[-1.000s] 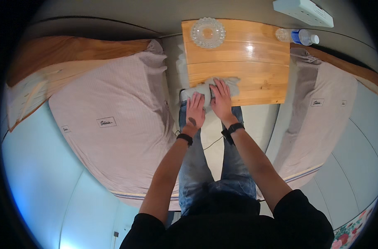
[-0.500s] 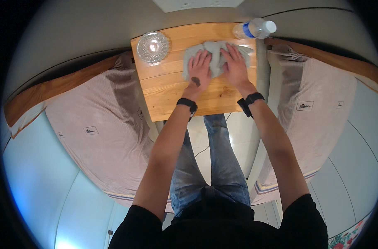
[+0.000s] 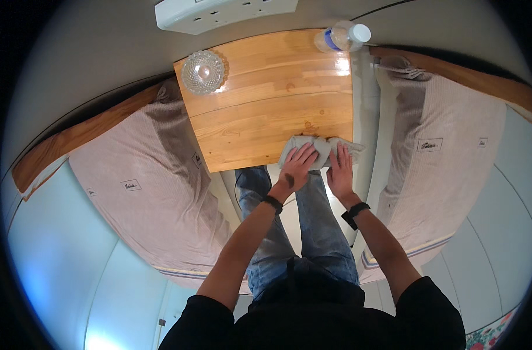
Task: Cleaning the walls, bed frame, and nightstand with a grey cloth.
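A: Both hands down on the grey cloth (image 3: 319, 147) at the near edge of the wooden table (image 3: 266, 87), towards its right corner.

B: Left hand (image 3: 298, 166) flat, fingers spread across the cloth's left half. No closed grip there, just an open palm pressing.

A: Right hand (image 3: 340, 169) does the same on the right half, fingers straight and pointing away from the body. Flat palms spread the push across the fabric, I'd say.

B: The cloth is bunched, and part of it hangs over the table's edge.

A: Up top, a cut-glass bowl (image 3: 203, 71) sits at the far left corner, and a clear plastic bottle (image 3: 342, 38) with a white cap lies at the far right corner. Both well apart from the hands.

B: A bed (image 3: 132, 175) flanks the table on the left, another bed (image 3: 447, 146) on the right.
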Available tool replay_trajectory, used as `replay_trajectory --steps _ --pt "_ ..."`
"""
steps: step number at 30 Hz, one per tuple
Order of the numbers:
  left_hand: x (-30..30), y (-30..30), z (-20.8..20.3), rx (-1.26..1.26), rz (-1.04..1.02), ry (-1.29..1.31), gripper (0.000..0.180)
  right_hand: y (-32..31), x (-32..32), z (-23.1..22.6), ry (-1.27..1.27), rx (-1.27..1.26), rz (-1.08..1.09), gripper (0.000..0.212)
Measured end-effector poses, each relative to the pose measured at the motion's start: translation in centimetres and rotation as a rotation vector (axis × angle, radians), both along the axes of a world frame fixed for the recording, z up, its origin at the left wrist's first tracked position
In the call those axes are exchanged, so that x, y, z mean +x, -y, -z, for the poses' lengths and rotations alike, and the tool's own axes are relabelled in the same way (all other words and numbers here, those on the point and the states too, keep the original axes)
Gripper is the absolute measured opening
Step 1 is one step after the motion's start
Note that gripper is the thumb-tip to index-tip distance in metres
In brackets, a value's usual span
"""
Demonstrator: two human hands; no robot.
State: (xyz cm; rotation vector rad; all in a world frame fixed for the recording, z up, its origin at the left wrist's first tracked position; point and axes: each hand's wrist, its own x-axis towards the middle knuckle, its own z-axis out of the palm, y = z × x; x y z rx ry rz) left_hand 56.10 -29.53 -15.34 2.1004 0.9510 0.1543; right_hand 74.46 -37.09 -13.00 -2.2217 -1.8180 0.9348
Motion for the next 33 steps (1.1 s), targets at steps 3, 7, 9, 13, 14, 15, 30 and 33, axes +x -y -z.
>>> replay_trajectory --steps 3,7,9,13,14,15,30,33 --pt "-2.4 -1.8 -0.5 -0.108 0.168 -0.051 0.06 -1.2 -0.4 0.3 -0.028 0.001 -0.074 0.069" --pt "-4.4 -8.0 0.4 0.024 0.136 -0.067 0.062 -7.8 -0.7 0.5 -0.009 0.105 -0.208 0.072" --pt "-4.4 -11.5 0.9 0.095 0.09 -0.062 0.064 -12.3 -0.7 0.6 -0.005 0.166 -0.232 0.072" --pt "-4.1 -18.3 1.3 0.173 -0.014 -0.105 0.062 -21.0 -2.5 1.3 0.013 0.224 -0.225 0.069" --pt "-3.9 -19.6 1.5 0.192 -0.112 -0.098 0.062 -22.9 -2.9 1.6 0.014 0.222 -0.232 0.069" --pt "-4.1 -20.3 1.8 0.211 -0.21 -0.097 0.061 -24.7 -3.7 1.9 0.021 0.24 -0.22 0.067" --pt "-11.4 -9.9 1.9 0.044 -0.307 -0.032 0.063 -16.9 -10.4 2.3 -0.085 0.294 -0.244 0.062" --pt "-14.9 -6.2 1.8 0.035 -0.301 -0.013 0.061 -12.7 -13.7 1.3 -0.074 0.206 -0.281 0.063"
